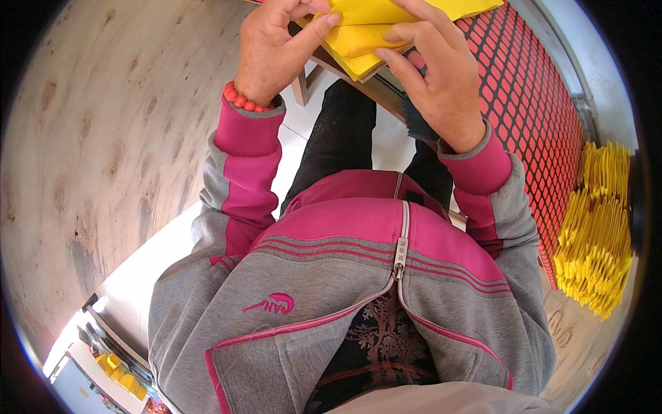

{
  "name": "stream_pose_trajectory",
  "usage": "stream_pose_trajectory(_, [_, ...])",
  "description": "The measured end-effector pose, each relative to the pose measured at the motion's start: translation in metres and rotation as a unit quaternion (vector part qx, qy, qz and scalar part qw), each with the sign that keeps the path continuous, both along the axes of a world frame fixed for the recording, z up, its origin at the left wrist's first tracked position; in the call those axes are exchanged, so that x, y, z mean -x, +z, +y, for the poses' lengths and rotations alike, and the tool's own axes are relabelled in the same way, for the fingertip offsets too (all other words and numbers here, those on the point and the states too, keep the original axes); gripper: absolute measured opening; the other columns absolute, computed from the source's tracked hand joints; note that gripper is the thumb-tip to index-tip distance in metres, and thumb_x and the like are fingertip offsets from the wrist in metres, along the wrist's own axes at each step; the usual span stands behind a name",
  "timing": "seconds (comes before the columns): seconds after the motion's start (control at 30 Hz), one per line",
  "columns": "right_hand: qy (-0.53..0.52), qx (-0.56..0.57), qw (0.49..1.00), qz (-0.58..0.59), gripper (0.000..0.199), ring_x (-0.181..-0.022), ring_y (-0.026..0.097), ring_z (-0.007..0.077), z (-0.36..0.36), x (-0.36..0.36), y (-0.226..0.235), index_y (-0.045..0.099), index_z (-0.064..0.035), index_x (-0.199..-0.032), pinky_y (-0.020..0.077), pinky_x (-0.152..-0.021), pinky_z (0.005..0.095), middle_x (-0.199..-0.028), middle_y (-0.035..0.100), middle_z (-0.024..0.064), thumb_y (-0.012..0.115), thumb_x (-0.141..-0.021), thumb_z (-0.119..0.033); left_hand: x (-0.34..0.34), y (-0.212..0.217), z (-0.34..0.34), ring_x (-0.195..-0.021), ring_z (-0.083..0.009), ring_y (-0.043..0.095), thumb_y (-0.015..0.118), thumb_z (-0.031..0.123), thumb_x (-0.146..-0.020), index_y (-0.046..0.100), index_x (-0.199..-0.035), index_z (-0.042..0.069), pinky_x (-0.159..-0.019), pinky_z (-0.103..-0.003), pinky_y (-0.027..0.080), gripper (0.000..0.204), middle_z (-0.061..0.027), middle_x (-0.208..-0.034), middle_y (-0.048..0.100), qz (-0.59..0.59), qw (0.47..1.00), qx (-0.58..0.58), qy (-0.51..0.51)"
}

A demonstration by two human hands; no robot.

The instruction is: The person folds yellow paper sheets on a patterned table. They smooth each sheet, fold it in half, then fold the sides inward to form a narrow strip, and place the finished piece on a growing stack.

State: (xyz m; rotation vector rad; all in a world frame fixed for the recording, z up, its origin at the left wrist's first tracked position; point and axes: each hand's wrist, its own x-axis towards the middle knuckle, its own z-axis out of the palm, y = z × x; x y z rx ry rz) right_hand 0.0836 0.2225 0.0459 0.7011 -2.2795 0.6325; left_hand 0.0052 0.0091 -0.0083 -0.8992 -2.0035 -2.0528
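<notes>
Fingers, left hand (272,52), head view: closed in a pinch on the left side of the yellow cloth (358,45), thumb on top.
Fingers, right hand (447,76), same view: bent over the cloth from the right, thumb and index tips close together beside a fold; whether gripping a layer or merely pressing, cannot tell.
Yellow cloth, place: between both hands at the top of the view, above the wooden table edge (386,99), partly cut off.
Why held so: probably steadied by the left and controlled at the fold by the right, to stop layers sliding apart.
Yellow bundle (594,241): packed in rows at far right, well apart from both hands, perhaps to keep the working space free.
Red-and-black netted cover (534,110): spread between right hand and bundle.
Direction: one corner pointed down toward the lap; fold running roughly side to side.
Long axis: hard to judge, far part out of view; perhaps slanting up and rightward, if joined to the yellow tip beyond the right hand.
</notes>
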Motion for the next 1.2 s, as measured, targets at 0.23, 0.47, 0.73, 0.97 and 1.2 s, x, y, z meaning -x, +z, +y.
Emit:
stream_pose_trajectory(0.23, [0.012,-0.026,0.999,0.016,0.016,-0.119,0.062,0.0396,0.001,0.003,0.000,0.069,-0.0009,-0.095,0.0478,-0.103,0.0448,-0.133,0.064,0.0234,0.077,-0.082,-0.003,0.006,-0.008,0.000,-0.082,-0.0048,0.059,0.068,-0.005,-0.094,0.055,-0.097,0.007,-0.073,-0.020,0.048,0.018,0.0022,-0.089,0.061,0.019,1.000,-0.022,0.006])
stream_pose_trajectory(0.47, [0.012,-0.026,0.999,0.019,0.015,-0.121,0.061,0.0399,0.001,0.003,-0.001,0.069,-0.0008,-0.094,0.0471,-0.104,0.0454,-0.133,0.065,0.0227,0.077,-0.082,-0.003,0.009,-0.011,-0.003,-0.082,-0.0043,0.058,0.067,-0.004,-0.095,0.054,-0.098,0.007,-0.073,-0.020,0.048,0.017,0.0022,-0.089,0.061,0.032,0.999,-0.004,-0.001])
stream_pose_trajectory(0.73, [0.009,-0.017,1.000,0.006,0.015,-0.123,0.060,0.0402,0.002,0.004,-0.004,0.067,-0.0026,-0.092,0.0460,-0.106,0.0470,-0.131,0.066,0.0216,0.078,-0.082,-0.004,0.008,-0.001,-0.016,-0.084,-0.0098,0.062,0.062,0.001,-0.098,0.067,-0.104,0.000,-0.075,-0.024,0.049,0.008,-0.0042,-0.098,0.067,0.084,0.993,0.045,-0.063])
stream_pose_trajectory(0.97, [0.012,0.005,1.000,0.005,0.018,-0.124,0.060,0.0404,0.000,0.005,-0.006,0.065,-0.0033,-0.092,0.0467,-0.106,0.0472,-0.128,0.067,0.0209,0.079,-0.081,-0.004,0.008,0.004,-0.010,-0.082,-0.0122,0.063,0.067,0.002,-0.095,0.068,-0.102,-0.001,-0.074,-0.025,0.048,0.008,-0.0073,-0.096,0.068,0.203,0.976,0.014,-0.074])
stream_pose_trajectory(1.2, [0.014,0.026,1.000,-0.002,0.022,-0.118,0.063,0.0398,-0.001,0.005,-0.006,0.063,-0.0026,-0.092,0.0492,-0.102,0.0452,-0.127,0.066,0.0235,0.081,-0.078,-0.002,0.005,0.010,-0.013,-0.079,-0.0099,0.062,0.069,0.005,-0.096,0.068,-0.096,0.001,-0.070,-0.025,0.048,0.003,-0.0034,-0.088,0.067,0.131,0.986,0.100,-0.038])
